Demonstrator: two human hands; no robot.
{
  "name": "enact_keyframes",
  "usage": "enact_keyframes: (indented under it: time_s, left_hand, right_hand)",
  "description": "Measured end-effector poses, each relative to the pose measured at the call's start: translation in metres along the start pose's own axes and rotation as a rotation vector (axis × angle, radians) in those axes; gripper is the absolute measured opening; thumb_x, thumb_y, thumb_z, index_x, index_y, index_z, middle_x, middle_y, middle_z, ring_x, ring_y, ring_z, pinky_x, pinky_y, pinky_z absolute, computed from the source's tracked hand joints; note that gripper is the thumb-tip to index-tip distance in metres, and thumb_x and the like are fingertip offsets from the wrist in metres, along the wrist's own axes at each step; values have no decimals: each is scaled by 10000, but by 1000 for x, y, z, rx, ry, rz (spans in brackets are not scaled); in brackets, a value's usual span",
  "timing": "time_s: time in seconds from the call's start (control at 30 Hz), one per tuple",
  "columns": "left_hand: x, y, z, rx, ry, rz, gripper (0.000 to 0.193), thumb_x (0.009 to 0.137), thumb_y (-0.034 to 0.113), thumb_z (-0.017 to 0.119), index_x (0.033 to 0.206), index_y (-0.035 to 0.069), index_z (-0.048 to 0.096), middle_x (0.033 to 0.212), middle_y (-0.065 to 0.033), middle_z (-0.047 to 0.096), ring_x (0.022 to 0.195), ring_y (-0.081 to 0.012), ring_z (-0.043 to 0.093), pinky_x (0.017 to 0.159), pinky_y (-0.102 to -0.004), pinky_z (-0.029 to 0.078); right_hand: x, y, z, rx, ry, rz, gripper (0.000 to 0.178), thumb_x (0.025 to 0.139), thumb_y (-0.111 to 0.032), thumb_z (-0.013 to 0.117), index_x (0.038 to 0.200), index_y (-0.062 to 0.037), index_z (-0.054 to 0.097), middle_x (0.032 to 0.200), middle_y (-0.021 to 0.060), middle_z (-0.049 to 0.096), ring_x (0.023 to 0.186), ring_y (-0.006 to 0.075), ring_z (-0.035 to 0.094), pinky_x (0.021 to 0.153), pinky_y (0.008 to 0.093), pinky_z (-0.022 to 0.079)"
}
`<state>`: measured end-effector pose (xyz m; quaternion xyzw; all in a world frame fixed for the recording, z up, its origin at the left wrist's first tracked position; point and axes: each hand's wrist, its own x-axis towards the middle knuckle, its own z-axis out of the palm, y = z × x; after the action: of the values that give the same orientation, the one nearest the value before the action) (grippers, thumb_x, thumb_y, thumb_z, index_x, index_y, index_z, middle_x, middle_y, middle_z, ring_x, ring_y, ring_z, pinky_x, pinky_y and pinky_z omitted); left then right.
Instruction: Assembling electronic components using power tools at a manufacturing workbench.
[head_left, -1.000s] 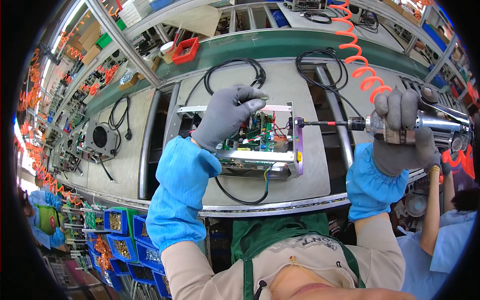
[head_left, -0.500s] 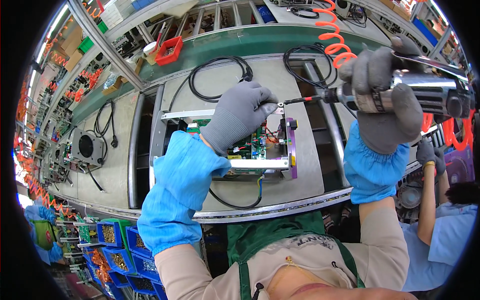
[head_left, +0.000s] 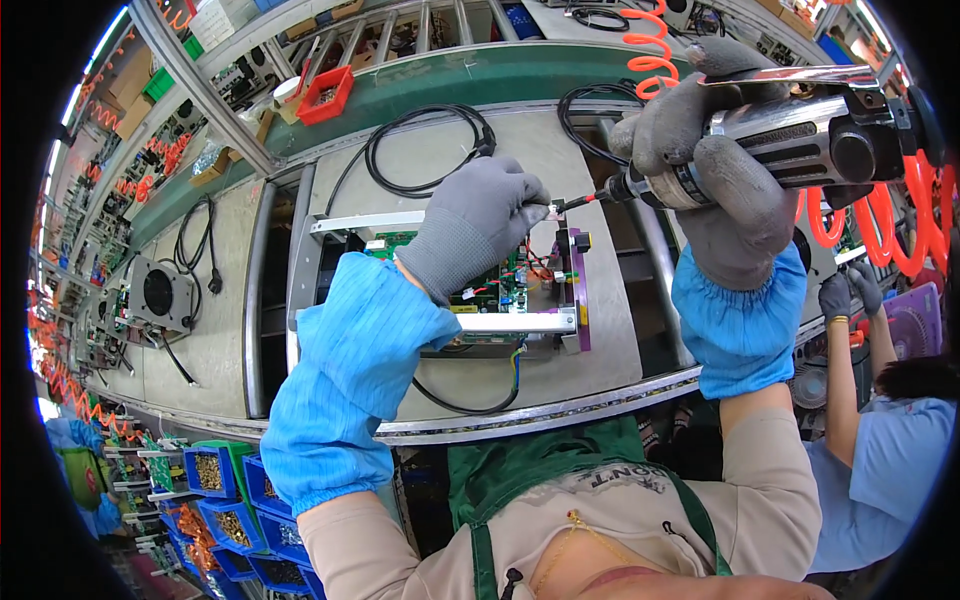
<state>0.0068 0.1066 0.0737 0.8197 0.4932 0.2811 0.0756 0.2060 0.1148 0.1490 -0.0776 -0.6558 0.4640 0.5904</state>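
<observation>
My right hand (head_left: 715,165), in a grey glove, is wrapped round a silver and black air screwdriver (head_left: 790,140). The driver's thin bit reaches left to the far right corner of an open metal chassis (head_left: 520,322). At that corner my gloved left hand (head_left: 480,215) has thumb and fingertips pinched together beside the bit's tip; whatever they hold is too small to make out. Under my left wrist lies a green circuit board (head_left: 490,298) with thin wires, partly hidden by the hand. A purple end panel (head_left: 580,290) closes the chassis on the right.
A coiled black cable (head_left: 375,160) lies behind the chassis. Orange spiral hoses (head_left: 875,225) hang at the right. A red bin (head_left: 327,95) sits on the far ledge; blue bins (head_left: 230,525) of small parts stand lower left. A co-worker's gloved hands (head_left: 848,290) show at right.
My right hand has brought the screwdriver left, and its rear end is tilted higher. The left hand keeps its pinch at the chassis corner. The whole view has shifted slightly.
</observation>
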Motion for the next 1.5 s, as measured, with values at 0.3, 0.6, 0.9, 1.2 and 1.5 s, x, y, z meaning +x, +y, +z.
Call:
enact_keyframes:
  time_s: [0.3,0.6,0.9,1.2,1.5]
  left_hand:
    - [4,-2,-1,5,-31,4,114,791,126,691,890,70,696,834,-106,615,766,-284,610,686,-374,496]
    - [4,-3,1,-12,-34,2,117,789,129,697,892,74,700,824,-107,611,765,-279,608,682,-375,494]
    - [7,-2,3,0,-98,15,213,827,258,676,942,82,706,831,-132,629,810,-307,616,722,-410,500]
    - [16,-13,4,-76,-289,5,267,831,262,689,968,34,694,873,-144,636,820,-325,610,751,-406,494]
    - [17,-10,1,-98,-332,-24,267,851,260,676,1001,39,693,935,-124,633,870,-307,612,776,-399,491]
  right_hand:
    - [6,-4,-2,-133,-93,5,554,811,-125,545,1330,8,405,750,78,517,677,189,536,711,409,472]
    - [15,0,18,-117,77,216,159,770,-139,746,872,-33,687,732,13,645,615,51,555,531,217,418]
    - [33,3,17,-316,-88,152,147,819,-113,629,780,29,630,695,94,610,610,157,607,623,313,529]
    - [46,21,-9,-94,-217,137,198,854,-162,585,892,30,611,698,81,584,596,151,593,639,322,544]
    - [38,17,8,-33,70,151,103,787,-89,654,847,-5,649,688,104,633,486,69,504,422,209,340]
